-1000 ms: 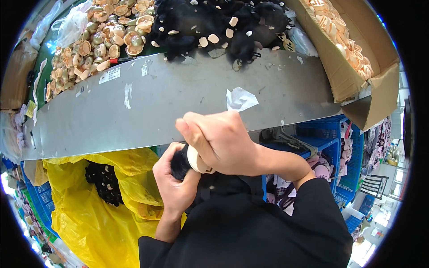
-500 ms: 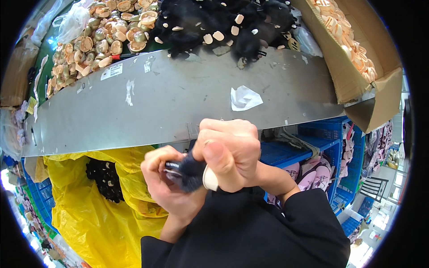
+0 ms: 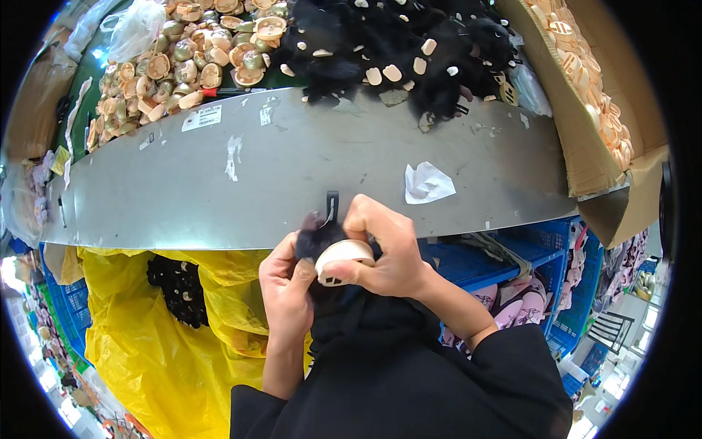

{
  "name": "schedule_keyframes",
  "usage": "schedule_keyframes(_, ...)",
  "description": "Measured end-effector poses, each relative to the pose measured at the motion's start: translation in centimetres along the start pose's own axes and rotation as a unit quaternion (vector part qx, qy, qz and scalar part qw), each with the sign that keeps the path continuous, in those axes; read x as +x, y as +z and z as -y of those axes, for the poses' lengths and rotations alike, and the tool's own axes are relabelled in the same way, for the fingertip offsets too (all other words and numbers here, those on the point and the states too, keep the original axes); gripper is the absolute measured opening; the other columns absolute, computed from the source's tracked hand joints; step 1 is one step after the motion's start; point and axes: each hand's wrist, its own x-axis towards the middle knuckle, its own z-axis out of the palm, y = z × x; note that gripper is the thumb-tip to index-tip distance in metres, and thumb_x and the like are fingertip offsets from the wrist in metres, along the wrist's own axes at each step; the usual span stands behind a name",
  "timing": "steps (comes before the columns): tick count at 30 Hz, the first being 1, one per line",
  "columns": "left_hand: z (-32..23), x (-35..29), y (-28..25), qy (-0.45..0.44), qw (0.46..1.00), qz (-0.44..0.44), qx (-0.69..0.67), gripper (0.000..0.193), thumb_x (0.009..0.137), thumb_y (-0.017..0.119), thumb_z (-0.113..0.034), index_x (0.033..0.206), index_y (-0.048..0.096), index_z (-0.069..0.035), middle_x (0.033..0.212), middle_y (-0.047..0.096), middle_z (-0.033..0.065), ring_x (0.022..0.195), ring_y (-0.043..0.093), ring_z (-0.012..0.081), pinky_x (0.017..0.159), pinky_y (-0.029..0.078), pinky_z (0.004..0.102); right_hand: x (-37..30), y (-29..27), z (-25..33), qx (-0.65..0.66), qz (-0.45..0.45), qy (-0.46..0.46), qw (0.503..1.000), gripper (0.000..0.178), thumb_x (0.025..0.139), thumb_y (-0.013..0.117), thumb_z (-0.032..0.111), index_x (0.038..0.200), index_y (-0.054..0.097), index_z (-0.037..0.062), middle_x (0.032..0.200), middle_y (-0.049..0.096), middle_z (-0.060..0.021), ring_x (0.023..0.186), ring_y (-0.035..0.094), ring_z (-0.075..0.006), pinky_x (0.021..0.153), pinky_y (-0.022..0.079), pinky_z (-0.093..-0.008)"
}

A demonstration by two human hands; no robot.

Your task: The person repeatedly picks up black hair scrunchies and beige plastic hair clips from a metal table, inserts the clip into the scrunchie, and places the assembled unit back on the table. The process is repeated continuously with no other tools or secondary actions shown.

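Observation:
My left hand (image 3: 287,293) is closed around a small black plush piece (image 3: 314,240) near the table's front edge. A black loop tag (image 3: 333,208) sticks up from the plush. A cream, rounded plastic part (image 3: 345,253) with dark slots sits against the plush. My right hand (image 3: 395,252) grips that part, thumb across its front and fingers curled behind. How far the part goes into the plush is hidden by my fingers.
The grey metal table (image 3: 278,175) holds a white paper scrap (image 3: 428,183). Behind lie plastic shells (image 3: 208,73) and black plush pieces (image 3: 351,51). A cardboard box (image 3: 585,139) of cream parts stands right. Below are a yellow bag (image 3: 139,329) and blue crates (image 3: 475,263).
The plush has turned, so its loop tag now points up and away. More of the plastic part's face shows, and my right thumb has shifted down onto it. The view has moved slightly left.

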Motion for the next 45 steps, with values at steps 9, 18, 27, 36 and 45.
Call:
schedule_keyframes(9, 1.1, -0.1, -0.6, 0.27, 0.882, -0.039, 0.385, 0.017, 0.086, 0.072, -0.002, 0.082, 0.056, 0.0, 0.08, 0.048, 0.0106, 0.069, 0.046, 0.0241, 0.06, 0.038, 0.0327, 1.1, 2.5, -0.2, -0.196, -0.1, -0.124, 0.967, 0.037, 0.085, 0.077, 0.025, 0.075, 0.05, 0.0024, 0.076, 0.048, -0.0144, 0.066, 0.046, -0.0296, 0.062, 0.041, -0.039)
schedule_keyframes(18, 2.1, -0.6, -2.5, 0.308, 0.896, -0.044, 0.318, 0.018, 0.087, 0.071, -0.003, 0.08, 0.054, -0.001, 0.081, 0.046, 0.0081, 0.067, 0.042, 0.0202, 0.057, 0.035, 0.0312, 1.8, 6.1, 0.0, -0.085, -0.045, -0.061, 0.993, 0.021, 0.103, 0.051, 0.021, 0.098, 0.052, 0.0012, 0.093, 0.053, -0.0184, 0.074, 0.056, -0.0328, 0.065, 0.048, -0.0404)
schedule_keyframes(27, -0.3, -3.4, -6.1, 0.286, 0.894, -0.115, 0.324, 0.022, 0.088, 0.074, -0.012, 0.083, 0.054, -0.002, 0.081, 0.048, 0.0078, 0.071, 0.046, 0.0204, 0.062, 0.039, 0.0314, 1.7, 7.6, -0.1, -0.109, 0.009, -0.066, 0.992, 0.023, 0.094, 0.072, 0.017, 0.102, 0.056, 0.0027, 0.09, 0.057, -0.0128, 0.065, 0.062, -0.0294, 0.053, 0.05, -0.0381)
schedule_keyframes(36, -7.1, -10.1, -18.7, 0.328, 0.556, -0.573, 0.506, 0.036, 0.08, 0.052, 0.005, 0.116, 0.053, -0.002, 0.105, 0.05, 0.0067, 0.093, 0.047, 0.02, 0.086, 0.04, 0.0345, 20.8, 8.1, -5.6, -0.357, 0.128, -0.133, 0.916, 0.026, 0.092, 0.069, 0.027, 0.097, 0.062, 0.0033, 0.098, 0.064, -0.0144, 0.087, 0.068, -0.0348, 0.072, 0.055, -0.0461)
schedule_keyframes(45, -1.6, -5.6, -18.2, 0.23, 0.769, -0.414, 0.43, 0.02, 0.088, 0.057, -0.002, 0.108, 0.055, 0.0, 0.1, 0.056, 0.0095, 0.089, 0.054, 0.02, 0.081, 0.047, 0.0311, 27.7, 13.7, -10.6, -0.351, 0.189, -0.132, 0.907, 0.025, 0.085, 0.072, 0.025, 0.087, 0.058, 0.004, 0.095, 0.064, -0.0141, 0.093, 0.066, -0.0347, 0.078, 0.052, -0.0474)
